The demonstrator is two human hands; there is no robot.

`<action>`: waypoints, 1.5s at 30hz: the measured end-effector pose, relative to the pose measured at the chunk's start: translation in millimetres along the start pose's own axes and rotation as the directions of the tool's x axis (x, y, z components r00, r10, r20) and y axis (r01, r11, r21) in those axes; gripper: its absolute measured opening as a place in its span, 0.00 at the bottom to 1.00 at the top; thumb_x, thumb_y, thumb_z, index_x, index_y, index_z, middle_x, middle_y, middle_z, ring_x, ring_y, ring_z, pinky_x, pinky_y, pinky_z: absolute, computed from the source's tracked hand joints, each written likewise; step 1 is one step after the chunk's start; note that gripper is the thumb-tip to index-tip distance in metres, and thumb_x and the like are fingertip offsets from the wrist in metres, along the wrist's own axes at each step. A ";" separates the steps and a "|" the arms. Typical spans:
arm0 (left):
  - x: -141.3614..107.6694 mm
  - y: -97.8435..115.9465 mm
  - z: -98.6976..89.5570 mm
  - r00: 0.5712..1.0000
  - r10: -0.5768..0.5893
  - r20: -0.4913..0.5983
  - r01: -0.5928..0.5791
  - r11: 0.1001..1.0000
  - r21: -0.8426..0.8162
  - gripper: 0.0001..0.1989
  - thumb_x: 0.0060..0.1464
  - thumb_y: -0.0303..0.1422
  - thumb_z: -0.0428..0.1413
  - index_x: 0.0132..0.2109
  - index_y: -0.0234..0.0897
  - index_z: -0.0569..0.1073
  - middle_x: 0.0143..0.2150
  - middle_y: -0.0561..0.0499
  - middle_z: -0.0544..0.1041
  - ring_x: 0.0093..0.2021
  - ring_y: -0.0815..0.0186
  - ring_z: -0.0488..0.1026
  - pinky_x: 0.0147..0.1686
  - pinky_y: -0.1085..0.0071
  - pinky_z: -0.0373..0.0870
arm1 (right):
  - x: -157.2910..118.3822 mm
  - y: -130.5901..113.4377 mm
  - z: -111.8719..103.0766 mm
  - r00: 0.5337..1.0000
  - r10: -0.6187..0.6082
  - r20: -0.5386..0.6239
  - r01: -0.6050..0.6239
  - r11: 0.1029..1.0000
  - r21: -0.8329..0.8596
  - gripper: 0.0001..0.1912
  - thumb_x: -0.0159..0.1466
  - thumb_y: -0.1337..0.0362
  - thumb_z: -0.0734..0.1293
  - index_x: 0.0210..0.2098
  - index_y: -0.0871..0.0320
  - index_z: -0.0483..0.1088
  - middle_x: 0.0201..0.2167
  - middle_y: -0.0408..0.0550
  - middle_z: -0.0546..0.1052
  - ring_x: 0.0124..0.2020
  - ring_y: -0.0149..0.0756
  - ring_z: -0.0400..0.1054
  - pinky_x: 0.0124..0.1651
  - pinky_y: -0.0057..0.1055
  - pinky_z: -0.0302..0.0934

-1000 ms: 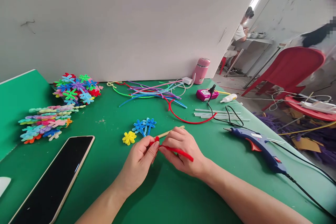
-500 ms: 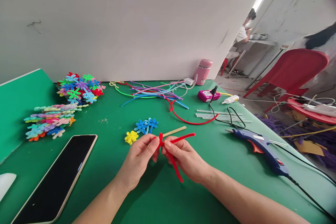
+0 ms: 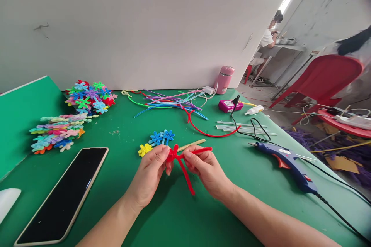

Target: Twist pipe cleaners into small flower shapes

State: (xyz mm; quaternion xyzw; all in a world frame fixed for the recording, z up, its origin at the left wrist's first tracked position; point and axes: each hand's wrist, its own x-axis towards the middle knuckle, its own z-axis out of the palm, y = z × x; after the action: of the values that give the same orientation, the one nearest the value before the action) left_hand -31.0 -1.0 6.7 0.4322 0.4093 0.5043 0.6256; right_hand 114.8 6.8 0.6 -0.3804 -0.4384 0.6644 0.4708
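Between both hands is a red pipe cleaner [image 3: 187, 177], bent into small loops at its left part, with one loose end hanging down toward me and another pointing right. My left hand [image 3: 152, 173] pinches the looped part between thumb and fingers. My right hand [image 3: 204, 168] is closed on the strand that runs off to the right. Just beyond my left hand lie a yellow pipe-cleaner flower [image 3: 144, 149] and several blue ones [image 3: 161, 137]. A thin wooden stick [image 3: 191, 145] rests on the green table behind my hands.
Finished flowers [image 3: 89, 98] are heaped at the back left, beside stacked flower strips [image 3: 58, 133]. A phone [image 3: 65, 197] lies left. Loose pipe cleaners [image 3: 171, 100], a pink bottle [image 3: 224, 80], glue sticks [image 3: 243, 128] and a corded glue gun [image 3: 285, 158] are on the table. A person [image 3: 266, 40] sits far right.
My left hand has shifted slightly left with the looped part. My right hand has slid from the loops onto the right-hand strand, and the hanging end has swung left.
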 end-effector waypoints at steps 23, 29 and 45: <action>3.8 -6.6 -0.2 0.984 -0.151 -0.099 0.131 0.975 -0.182 0.08 0.46 0.31 0.57 0.23 0.36 0.66 0.20 0.59 0.60 0.21 0.75 0.57 0.22 0.77 0.58 | -3.3 -5.4 -9.9 0.648 -0.537 0.540 0.536 -0.183 -0.824 0.10 0.61 0.64 0.61 0.42 0.55 0.67 0.32 0.46 0.72 0.33 0.34 0.61 0.33 0.31 0.49; 0.6 -5.6 4.4 0.988 -0.151 -0.021 0.151 0.989 0.000 0.13 0.47 0.34 0.55 0.21 0.36 0.61 0.19 0.58 0.57 0.21 0.74 0.54 0.22 0.76 0.54 | -2.4 -5.1 -12.0 0.651 -0.490 0.579 0.533 -0.248 -0.809 0.08 0.61 0.62 0.60 0.33 0.56 0.69 0.24 0.44 0.69 0.29 0.32 0.56 0.31 0.32 0.44; -6.6 3.0 10.1 0.982 0.174 0.074 -0.188 0.862 0.471 0.12 0.53 0.36 0.48 0.24 0.38 0.63 0.21 0.58 0.58 0.22 0.71 0.53 0.22 0.75 0.53 | -3.2 -2.9 7.6 0.997 0.053 0.054 -0.046 0.993 -0.110 0.16 0.53 0.53 0.64 0.20 0.60 0.62 0.14 0.36 0.56 0.17 0.24 0.45 0.21 0.25 0.40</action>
State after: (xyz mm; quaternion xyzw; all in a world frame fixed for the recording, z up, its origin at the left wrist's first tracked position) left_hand -23.3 -8.4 12.9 0.6161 0.4691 0.4388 0.4559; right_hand 109.6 2.6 6.1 -0.3972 -0.4774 0.6616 0.4202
